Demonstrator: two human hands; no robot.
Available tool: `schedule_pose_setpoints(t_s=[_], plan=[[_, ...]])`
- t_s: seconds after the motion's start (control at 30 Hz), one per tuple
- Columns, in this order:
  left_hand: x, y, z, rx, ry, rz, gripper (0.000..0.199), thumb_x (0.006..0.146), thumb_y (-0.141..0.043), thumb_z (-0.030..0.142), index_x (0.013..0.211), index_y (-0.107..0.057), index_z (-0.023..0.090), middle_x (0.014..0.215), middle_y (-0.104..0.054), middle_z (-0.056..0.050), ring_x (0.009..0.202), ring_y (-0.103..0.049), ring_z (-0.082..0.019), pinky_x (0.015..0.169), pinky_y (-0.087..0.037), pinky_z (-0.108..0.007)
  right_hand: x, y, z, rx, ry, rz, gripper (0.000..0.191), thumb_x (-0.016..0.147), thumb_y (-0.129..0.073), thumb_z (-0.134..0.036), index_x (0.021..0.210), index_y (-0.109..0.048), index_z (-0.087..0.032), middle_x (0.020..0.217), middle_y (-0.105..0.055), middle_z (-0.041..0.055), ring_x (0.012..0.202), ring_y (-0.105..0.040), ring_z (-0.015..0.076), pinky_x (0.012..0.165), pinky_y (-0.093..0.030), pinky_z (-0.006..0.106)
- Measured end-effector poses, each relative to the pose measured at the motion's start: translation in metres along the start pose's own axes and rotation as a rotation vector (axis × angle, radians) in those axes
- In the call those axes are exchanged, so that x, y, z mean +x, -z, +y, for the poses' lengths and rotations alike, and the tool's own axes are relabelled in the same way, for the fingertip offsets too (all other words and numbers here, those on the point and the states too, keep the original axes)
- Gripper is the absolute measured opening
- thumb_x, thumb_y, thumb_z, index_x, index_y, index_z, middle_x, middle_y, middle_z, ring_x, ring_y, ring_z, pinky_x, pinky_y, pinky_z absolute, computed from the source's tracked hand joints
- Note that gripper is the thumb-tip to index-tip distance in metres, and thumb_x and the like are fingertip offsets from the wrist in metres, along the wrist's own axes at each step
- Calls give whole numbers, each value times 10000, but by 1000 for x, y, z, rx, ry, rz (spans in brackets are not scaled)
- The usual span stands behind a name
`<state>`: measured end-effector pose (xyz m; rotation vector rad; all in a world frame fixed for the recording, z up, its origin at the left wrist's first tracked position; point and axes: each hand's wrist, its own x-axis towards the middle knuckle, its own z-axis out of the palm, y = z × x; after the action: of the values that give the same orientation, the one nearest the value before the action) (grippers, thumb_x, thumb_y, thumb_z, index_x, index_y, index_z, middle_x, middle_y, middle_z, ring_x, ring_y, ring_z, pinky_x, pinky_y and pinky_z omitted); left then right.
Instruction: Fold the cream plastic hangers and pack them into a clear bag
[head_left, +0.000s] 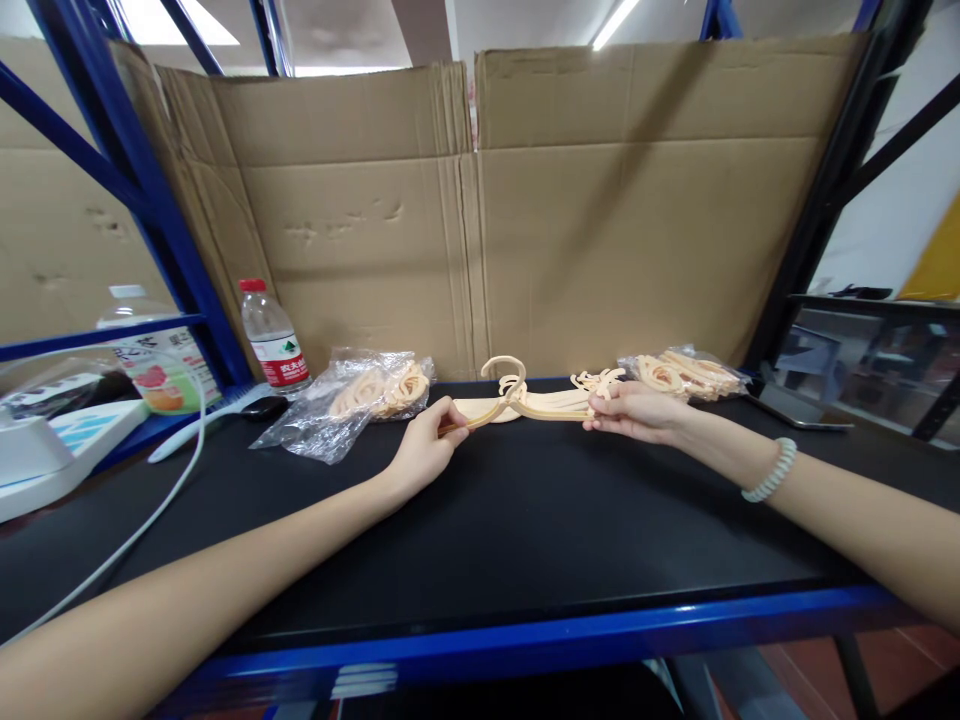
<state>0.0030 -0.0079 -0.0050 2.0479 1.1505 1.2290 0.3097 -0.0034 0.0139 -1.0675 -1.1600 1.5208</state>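
Observation:
Between my two hands is a pale beige clothes hanger (553,413), its hook pointing up. My left hand (426,447) is closed on the hanger's left arm. With thumb and fingers my right hand (634,411) pinches the right arm of the same hanger; a pale beaded band circles that wrist. Just behind it lies a group of similar hangers (600,380), partly hidden by the held one and my right hand. How many lie there I cannot tell.
Clear plastic bags with beige pieces lie at left (382,390) and right (682,372). At left stand a red-capped water bottle (276,340) and a juice bottle (169,360), near a white cable (176,490). Behind the black tabletop (525,530) rises a cardboard wall (360,220).

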Motion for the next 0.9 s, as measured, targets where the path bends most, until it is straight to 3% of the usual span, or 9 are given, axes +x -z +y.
schedule_pose_setpoints(t_s=[0.3,0.47,0.67,0.77,0.9], plan=[[-2,-4,4,-68,87,-4,130,712,-563,258,713,-444,204,737,-631,-12,771,-623,-203,724,-453,-328,7,3,8,-9,191,50,168,755,-708,-26,660,-616,-131,764,-648,71,640,-635,134,697,-598,227],[-1,-3,5,-45,67,39,89,728,-540,237,775,-472,205,751,-595,4,773,-620,-192,734,-444,-320,8,1,9,-25,315,3,156,721,-778,-172,754,-626,-156,797,-646,37,699,-618,132,650,-551,227],[1,6,12,188,36,3,81,805,-460,246,869,-492,208,709,-569,5,703,-566,-187,671,-416,-305,10,25,-10,-2,401,33,196,683,-781,-298,780,-649,-190,678,-583,-19,609,-538,105,608,-490,226],[-1,10,18,317,3,-82,75,825,-459,267,866,-489,211,719,-551,-2,678,-544,-195,642,-399,-304,5,50,-24,-248,337,-92,237,646,-802,-321,775,-662,-179,683,-606,-6,602,-544,110,600,-471,234],[-7,13,28,499,-129,-299,27,804,-494,219,786,-512,208,766,-570,-32,700,-539,-209,631,-385,-303,-1,75,-36,-762,227,-282,246,638,-792,-368,744,-688,-172,708,-647,22,635,-572,142,618,-450,260]])
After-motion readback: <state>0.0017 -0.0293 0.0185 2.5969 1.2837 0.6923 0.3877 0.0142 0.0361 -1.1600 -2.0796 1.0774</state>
